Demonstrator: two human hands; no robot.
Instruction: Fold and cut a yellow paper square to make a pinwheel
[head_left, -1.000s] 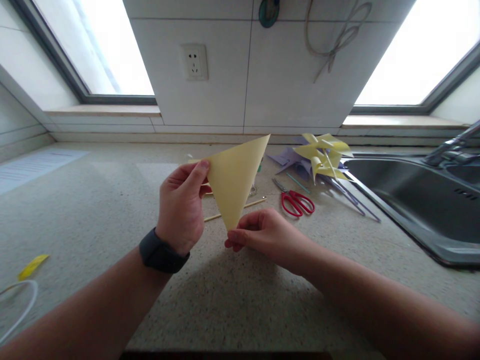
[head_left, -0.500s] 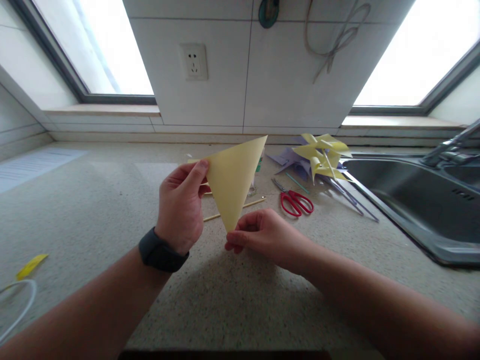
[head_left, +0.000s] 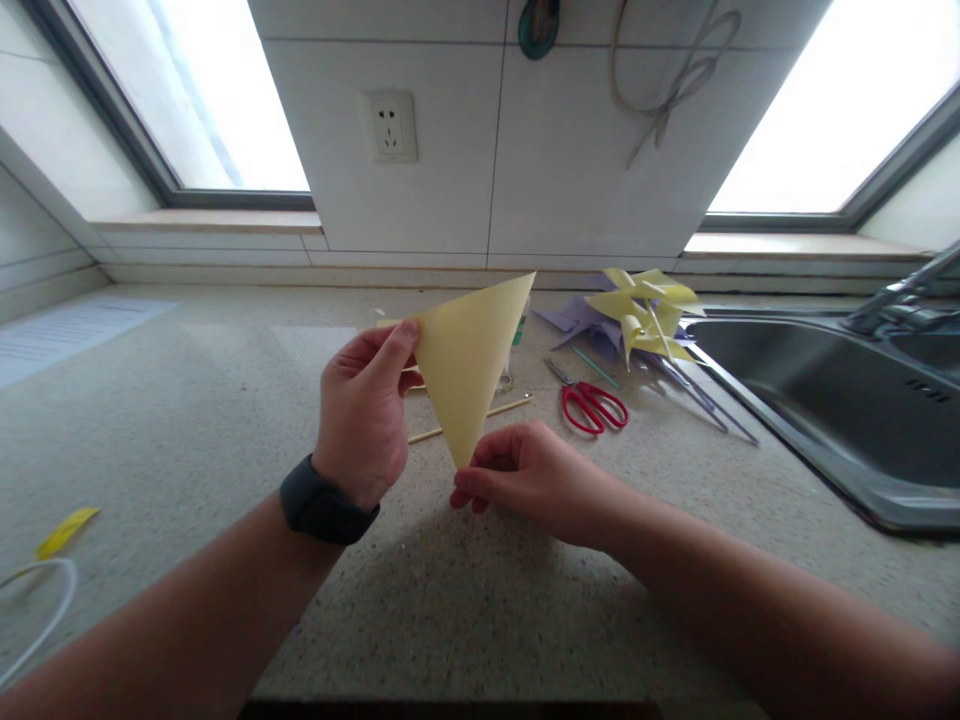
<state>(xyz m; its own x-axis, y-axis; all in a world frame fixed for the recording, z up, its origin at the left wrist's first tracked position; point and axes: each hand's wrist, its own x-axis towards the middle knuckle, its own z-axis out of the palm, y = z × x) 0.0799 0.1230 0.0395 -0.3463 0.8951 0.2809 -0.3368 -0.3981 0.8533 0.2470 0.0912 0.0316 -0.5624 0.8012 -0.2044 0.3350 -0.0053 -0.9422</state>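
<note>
A pale yellow paper folded into a triangle [head_left: 466, 360] is held up above the speckled countertop [head_left: 225, 420]. My left hand [head_left: 364, 415], with a dark watch on its wrist, pinches the triangle's left corner between thumb and fingers. My right hand [head_left: 525, 475] is closed around the bottom tip of the triangle. The third corner points up and to the right, free.
Red-handled scissors [head_left: 592, 403] lie right of the hands, a thin wooden stick [head_left: 495, 411] behind the paper. Yellow and purple paper pinwheels [head_left: 645, 310] lie by a steel sink [head_left: 825, 400] at right. A yellow scrap [head_left: 66, 531] and white cord [head_left: 37, 610] lie at left.
</note>
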